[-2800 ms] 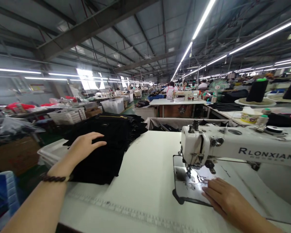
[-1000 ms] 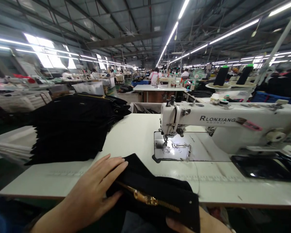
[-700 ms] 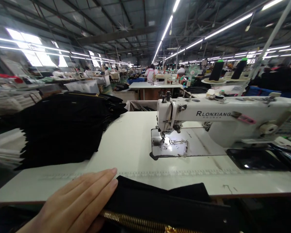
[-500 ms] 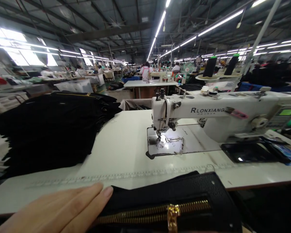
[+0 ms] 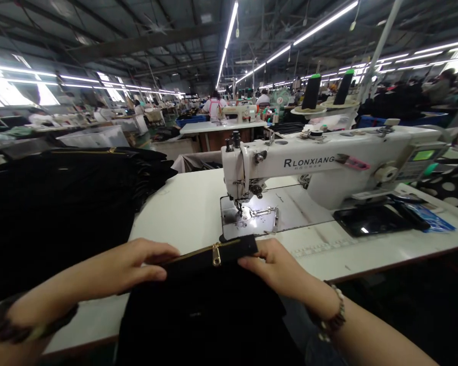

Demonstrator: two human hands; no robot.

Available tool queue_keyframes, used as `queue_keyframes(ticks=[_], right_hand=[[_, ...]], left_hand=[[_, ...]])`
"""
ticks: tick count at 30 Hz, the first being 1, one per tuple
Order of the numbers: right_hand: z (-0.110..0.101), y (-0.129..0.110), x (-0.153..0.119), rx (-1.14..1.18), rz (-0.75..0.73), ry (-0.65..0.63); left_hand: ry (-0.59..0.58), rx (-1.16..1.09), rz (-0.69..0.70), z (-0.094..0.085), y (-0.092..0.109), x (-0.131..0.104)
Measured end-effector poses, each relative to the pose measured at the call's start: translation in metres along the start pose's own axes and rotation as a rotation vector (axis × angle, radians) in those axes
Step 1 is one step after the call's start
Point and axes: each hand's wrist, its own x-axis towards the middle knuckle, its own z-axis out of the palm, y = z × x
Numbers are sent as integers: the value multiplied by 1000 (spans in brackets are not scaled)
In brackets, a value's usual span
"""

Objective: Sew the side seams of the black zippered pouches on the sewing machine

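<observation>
A black zippered bag piece (image 5: pixel 206 315) hangs in front of me at the near edge of the table, its zippered edge uppermost. Along that edge runs a gold zipper with a gold zipper pull (image 5: pixel 216 255) near the middle. My left hand (image 5: pixel 133 267) grips the left end of the edge between thumb and fingers. At the right end, my right hand (image 5: pixel 277 267) pinches the corner, thumb in front. Just beyond the piece stands a white sewing machine (image 5: pixel 320 160), its needle above the metal plate and apart from the cloth.
A tall pile of black zippered pieces (image 5: pixel 61 213) lies on the left of the white table (image 5: pixel 175 203). To the right are a dark phone-like device (image 5: pixel 370 221) and a blue packet (image 5: pixel 435 218). Black thread cones (image 5: pixel 312 92) stand behind the machine. Other people work farther back.
The zippered piece, close to the camera before, is now lower and farther off, seen whole along its top edge. My right hand has come into view, holding its right corner.
</observation>
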Motion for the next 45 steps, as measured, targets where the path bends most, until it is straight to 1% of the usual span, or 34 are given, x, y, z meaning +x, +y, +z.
queue_keyframes(ticks=[1, 2, 4, 7, 9, 11, 14, 18, 21, 25, 30, 32, 35, 37, 41, 45], right_hand=[[7, 5, 6, -40, 2, 26], [13, 9, 10, -83, -5, 40], [22, 12, 13, -152, -40, 49], [26, 9, 11, -209, -41, 69], [23, 5, 7, -177, 9, 60], [17, 3, 4, -107, 42, 1], [7, 3, -3, -66, 38, -79], [-2, 4, -13, -76, 86, -109], [-3, 0, -19, -74, 81, -142], [1, -4, -22, -159, 97, -78], [6, -1, -23, -125, 163, -25], [5, -2, -23, -116, 119, 11], [3, -5, -21, -66, 16, 68], [4, -5, -19, -25, -15, 93], [8, -1, -16, -39, -3, 147], [11, 2, -16, -70, 53, 183]], left_hand=[[-42, -57, -12, 0, 9, 15], [-50, -92, -13, 2, 18, 28], [-31, -139, 22, 11, 38, 48], [-41, -228, 102, 25, 60, 63], [-13, -244, 104, 29, 66, 68], [39, -224, 71, 29, 66, 69], [90, -224, 2, 25, 58, 68], [74, -340, -84, 17, 49, 64], [53, -439, -148, 12, 48, 61], [41, -484, -181, 9, 51, 61], [62, -499, -177, 10, 52, 63], [57, -504, -169, 11, 52, 64], [16, -506, -164, 13, 53, 64], [-11, -498, -160, 15, 53, 64], [-6, -514, -147, 17, 54, 65], [20, -500, -148, 18, 55, 66]])
